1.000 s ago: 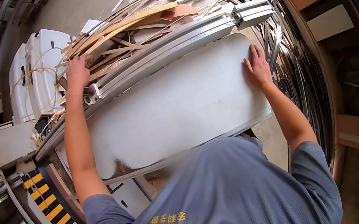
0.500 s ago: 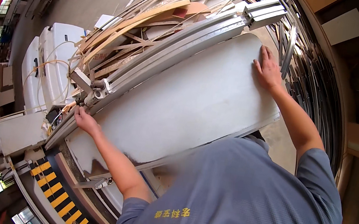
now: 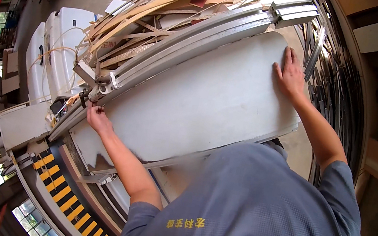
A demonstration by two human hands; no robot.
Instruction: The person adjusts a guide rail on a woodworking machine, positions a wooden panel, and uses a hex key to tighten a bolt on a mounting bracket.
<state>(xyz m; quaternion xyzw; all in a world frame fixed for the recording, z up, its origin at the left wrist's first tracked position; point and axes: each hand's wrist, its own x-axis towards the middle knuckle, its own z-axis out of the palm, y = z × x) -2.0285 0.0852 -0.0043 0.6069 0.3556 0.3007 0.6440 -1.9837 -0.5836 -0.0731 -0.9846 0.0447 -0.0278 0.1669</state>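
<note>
A long whitish panel (image 3: pixel 193 94) lies across the machine in front of me, along an aluminum rail (image 3: pixel 201 38). My left hand (image 3: pixel 99 117) is at the panel's far-left edge, fingers curled together just below a metal clamp fitting (image 3: pixel 102 85); what they hold is too small and hidden to name. My right hand (image 3: pixel 290 75) rests open on the panel's rounded right end, fingers extended and thumb apart.
Offcut wood strips (image 3: pixel 150 18) pile beyond the rail. Dark long strips (image 3: pixel 330 101) line the right. White cabinets (image 3: pixel 61 53), a metal box (image 3: pixel 22 126) with hoses, and yellow-black hazard stripes (image 3: pixel 59 186) are on the left.
My left hand has come down from the wood pile to the rail's edge below the clamp, its fingers now curled. My right hand stays on the panel's right end as the view shifts.
</note>
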